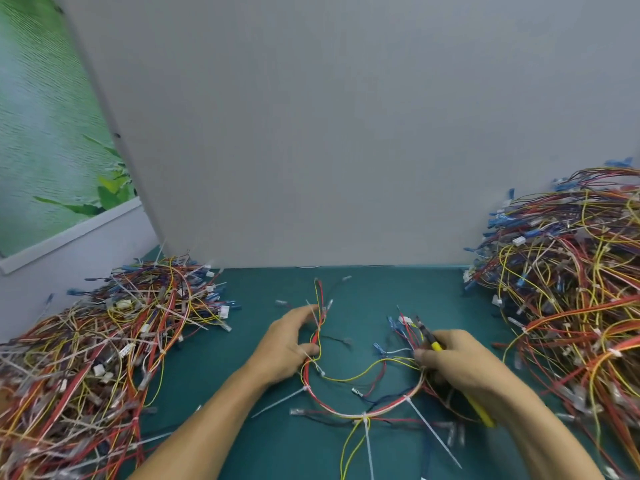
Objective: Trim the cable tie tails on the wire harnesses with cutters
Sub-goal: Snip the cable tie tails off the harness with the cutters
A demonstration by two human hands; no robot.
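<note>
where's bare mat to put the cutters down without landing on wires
Bare green mat runs along the grey panel, behind the harness gripped by the left hand. A smaller patch lies between the right hand, holding the cutters, and the right pile. Crowded: the left pile, the right pile, and the centre with tie tails.

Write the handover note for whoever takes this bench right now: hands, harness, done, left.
Left hand grips the harness at its left end, on the green mat.
Right hand holds the yellow-handled cutters by the harness's right end.
Done: nothing visibly trimmed on this harness.
Left: at least three long tie tails stick out uncut.
A left pile and a right pile of harnesses; which is finished cannot be told.
</note>
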